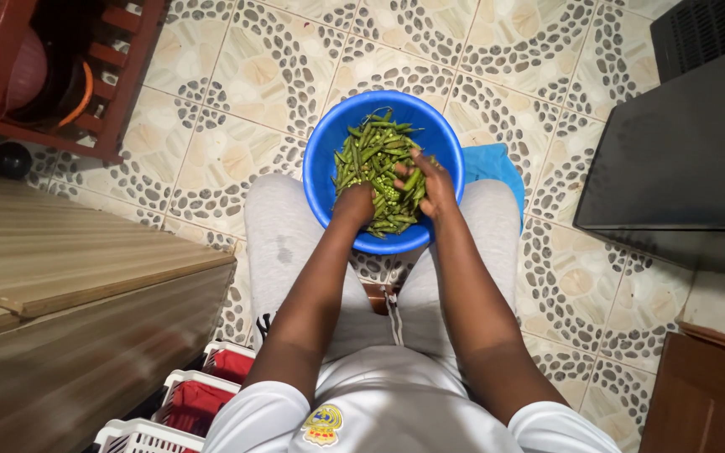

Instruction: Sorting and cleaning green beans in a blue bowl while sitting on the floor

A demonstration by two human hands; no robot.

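Observation:
A round blue bowl (325,143) rests on my knees, filled with several green pea pods (371,151). Both hands reach into it. My left hand (354,204) is curled at the near side of the pile, its fingers tucked under and hidden among the pods. My right hand (431,186) lies over the right part of the pile and pinches a green pod (411,179) between thumb and fingers.
A blue lid or second bowl (497,164) peeks out behind my right knee. A wooden counter (60,268) stands at my left, a red rack (119,75) beyond it, white baskets (195,394) below. A dark cabinet (681,159) stands at the right on the patterned tile floor (237,92).

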